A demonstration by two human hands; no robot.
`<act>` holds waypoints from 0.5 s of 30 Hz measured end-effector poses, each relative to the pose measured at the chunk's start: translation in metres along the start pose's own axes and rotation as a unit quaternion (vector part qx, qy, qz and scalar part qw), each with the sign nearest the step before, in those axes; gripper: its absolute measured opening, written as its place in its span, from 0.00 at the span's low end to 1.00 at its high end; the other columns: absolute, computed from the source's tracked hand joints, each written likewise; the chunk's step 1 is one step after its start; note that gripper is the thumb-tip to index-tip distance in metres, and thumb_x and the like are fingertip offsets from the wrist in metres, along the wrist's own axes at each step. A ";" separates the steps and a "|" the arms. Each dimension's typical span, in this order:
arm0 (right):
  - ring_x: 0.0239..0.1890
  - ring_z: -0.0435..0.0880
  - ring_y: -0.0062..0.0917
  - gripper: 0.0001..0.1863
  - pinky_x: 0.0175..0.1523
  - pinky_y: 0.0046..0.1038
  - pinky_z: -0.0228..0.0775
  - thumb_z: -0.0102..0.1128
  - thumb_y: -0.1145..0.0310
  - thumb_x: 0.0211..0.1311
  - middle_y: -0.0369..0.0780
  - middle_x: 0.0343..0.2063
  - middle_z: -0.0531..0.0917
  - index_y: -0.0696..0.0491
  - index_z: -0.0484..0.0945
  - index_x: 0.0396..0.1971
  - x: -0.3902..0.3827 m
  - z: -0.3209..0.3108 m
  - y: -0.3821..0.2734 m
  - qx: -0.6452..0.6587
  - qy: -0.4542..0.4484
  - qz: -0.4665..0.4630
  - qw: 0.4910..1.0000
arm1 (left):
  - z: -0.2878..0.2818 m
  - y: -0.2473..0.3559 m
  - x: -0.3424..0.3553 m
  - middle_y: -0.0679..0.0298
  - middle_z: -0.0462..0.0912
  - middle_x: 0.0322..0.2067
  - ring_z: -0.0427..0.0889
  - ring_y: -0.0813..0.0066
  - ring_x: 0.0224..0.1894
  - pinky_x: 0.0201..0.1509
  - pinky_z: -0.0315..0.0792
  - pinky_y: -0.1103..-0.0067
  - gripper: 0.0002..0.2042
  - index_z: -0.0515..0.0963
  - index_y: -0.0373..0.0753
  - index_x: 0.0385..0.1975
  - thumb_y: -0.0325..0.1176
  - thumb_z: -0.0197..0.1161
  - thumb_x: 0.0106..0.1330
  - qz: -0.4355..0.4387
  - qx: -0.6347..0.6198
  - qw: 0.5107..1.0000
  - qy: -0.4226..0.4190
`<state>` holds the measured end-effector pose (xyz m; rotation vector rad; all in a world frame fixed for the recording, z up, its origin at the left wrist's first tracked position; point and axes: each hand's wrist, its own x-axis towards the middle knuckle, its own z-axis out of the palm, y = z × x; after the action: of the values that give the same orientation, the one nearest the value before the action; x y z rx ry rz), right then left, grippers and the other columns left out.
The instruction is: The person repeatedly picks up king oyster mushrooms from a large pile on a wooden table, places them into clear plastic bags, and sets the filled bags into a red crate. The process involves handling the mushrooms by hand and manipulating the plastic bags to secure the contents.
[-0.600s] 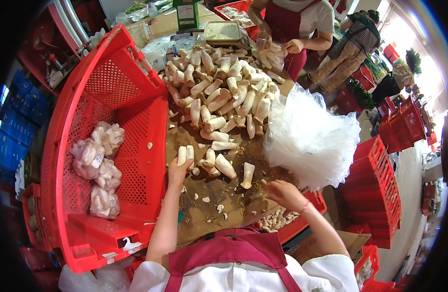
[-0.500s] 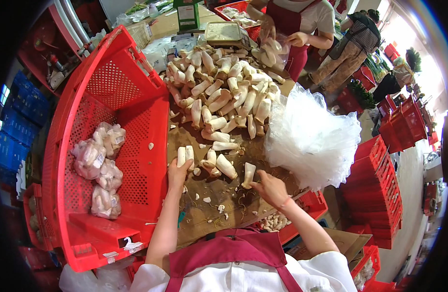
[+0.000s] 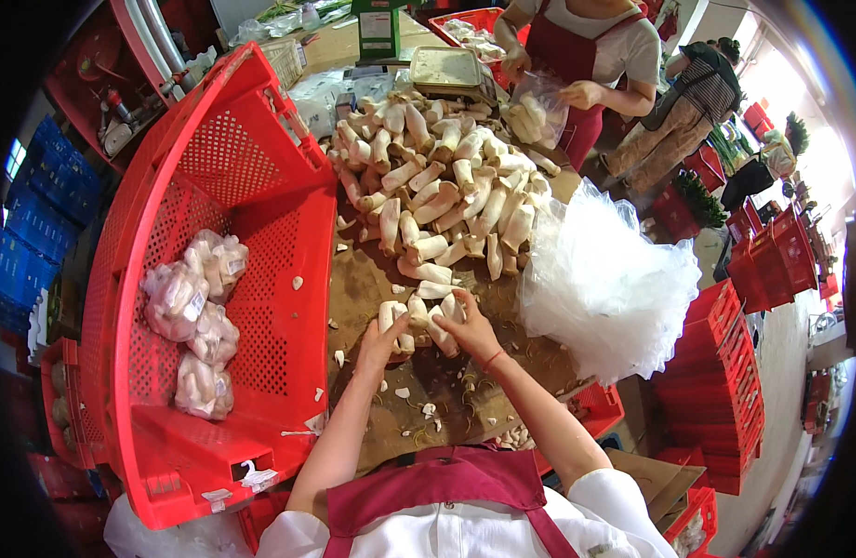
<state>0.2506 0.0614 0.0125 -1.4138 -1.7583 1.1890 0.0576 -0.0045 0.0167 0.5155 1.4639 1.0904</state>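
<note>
A big heap of pale king oyster mushrooms (image 3: 446, 177) covers the far middle of the worktable (image 3: 372, 288). At its near edge, both my hands close in from either side on a small cluster. My left hand (image 3: 379, 346) is wrapped round mushrooms (image 3: 391, 316) standing side by side. My right hand (image 3: 474, 333) has thumb and fingers on another mushroom (image 3: 441, 332), tilted against the cluster. A further mushroom (image 3: 416, 314) shows between the hands. The lower ends in my left palm are partly hidden.
A red crate (image 3: 270, 307) holding several bagged mushrooms (image 3: 177, 302) tilts at left. Clear plastic bags (image 3: 614, 279) are piled at right. Beyond the heap stand a scale (image 3: 446, 70) and a co-worker (image 3: 577, 56) holding a filled bag. Trimmings (image 3: 430, 409) litter the near tabletop.
My left hand has moved right with its mushrooms to the small cluster. My right hand has come left and up, and the mushroom beside it now stands against the others.
</note>
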 end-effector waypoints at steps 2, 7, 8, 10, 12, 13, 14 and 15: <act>0.39 0.77 0.26 0.36 0.40 0.29 0.72 0.71 0.49 0.49 0.41 0.40 0.78 0.49 0.67 0.55 0.009 -0.010 -0.013 0.191 -0.073 0.157 0.966 | 0.004 0.022 -0.004 0.64 0.78 0.37 0.78 0.79 0.33 0.34 0.73 0.79 0.29 0.68 0.38 0.50 0.51 0.68 0.56 -0.032 0.015 0.999 -0.007; 0.39 0.75 0.20 0.33 0.39 0.24 0.71 0.72 0.58 0.51 0.36 0.40 0.76 0.48 0.67 0.55 0.019 -0.021 -0.011 0.211 -0.138 0.158 0.955 | 0.001 0.045 -0.006 0.66 0.76 0.43 0.79 0.76 0.37 0.30 0.78 0.75 0.31 0.63 0.46 0.56 0.42 0.71 0.55 -0.069 0.034 0.995 -0.067; 0.41 0.75 0.21 0.34 0.41 0.24 0.70 0.73 0.57 0.50 0.38 0.42 0.76 0.49 0.68 0.56 0.017 -0.022 -0.006 0.230 -0.140 0.154 0.951 | 0.001 0.047 -0.006 0.67 0.75 0.45 0.79 0.76 0.39 0.31 0.79 0.75 0.33 0.62 0.48 0.58 0.36 0.71 0.54 -0.075 0.020 0.993 -0.088; 0.43 0.76 0.21 0.36 0.46 0.23 0.69 0.73 0.58 0.50 0.38 0.44 0.77 0.52 0.68 0.57 0.012 -0.019 -0.013 0.274 -0.150 0.125 0.942 | 0.001 0.042 -0.003 0.65 0.75 0.46 0.79 0.74 0.39 0.32 0.79 0.76 0.35 0.60 0.46 0.61 0.32 0.70 0.54 -0.031 0.008 0.994 -0.100; 0.42 0.77 0.19 0.36 0.47 0.22 0.70 0.74 0.62 0.50 0.37 0.44 0.78 0.53 0.66 0.58 0.012 -0.016 -0.023 0.263 -0.163 0.084 0.947 | 0.004 0.041 -0.002 0.64 0.75 0.47 0.79 0.73 0.39 0.32 0.79 0.77 0.37 0.58 0.45 0.64 0.27 0.69 0.54 0.013 -0.004 0.993 -0.115; 0.42 0.77 0.19 0.36 0.47 0.22 0.70 0.73 0.63 0.51 0.37 0.44 0.78 0.53 0.66 0.58 0.011 -0.015 -0.026 0.254 -0.166 0.061 0.951 | 0.007 0.043 -0.002 0.64 0.75 0.47 0.79 0.74 0.39 0.33 0.78 0.78 0.37 0.59 0.45 0.64 0.24 0.69 0.53 0.037 0.002 0.991 -0.131; 0.41 0.77 0.18 0.35 0.44 0.22 0.72 0.73 0.65 0.51 0.36 0.44 0.78 0.52 0.66 0.58 0.008 -0.015 -0.023 0.268 -0.153 0.056 0.950 | 0.009 0.045 -0.003 0.64 0.75 0.48 0.79 0.75 0.40 0.33 0.78 0.79 0.38 0.59 0.44 0.64 0.22 0.68 0.52 0.062 0.007 0.987 -0.148; 0.41 0.77 0.18 0.35 0.44 0.22 0.72 0.73 0.65 0.51 0.36 0.44 0.78 0.52 0.66 0.58 0.007 -0.016 -0.033 0.268 -0.155 0.051 0.949 | 0.007 0.047 -0.002 0.64 0.75 0.48 0.79 0.75 0.40 0.33 0.78 0.79 0.38 0.59 0.44 0.64 0.22 0.68 0.52 0.066 0.008 0.987 -0.146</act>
<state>0.2477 0.0710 0.0479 -1.0386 -1.3967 1.8582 0.0517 0.0174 0.0582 0.7588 1.1958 1.0570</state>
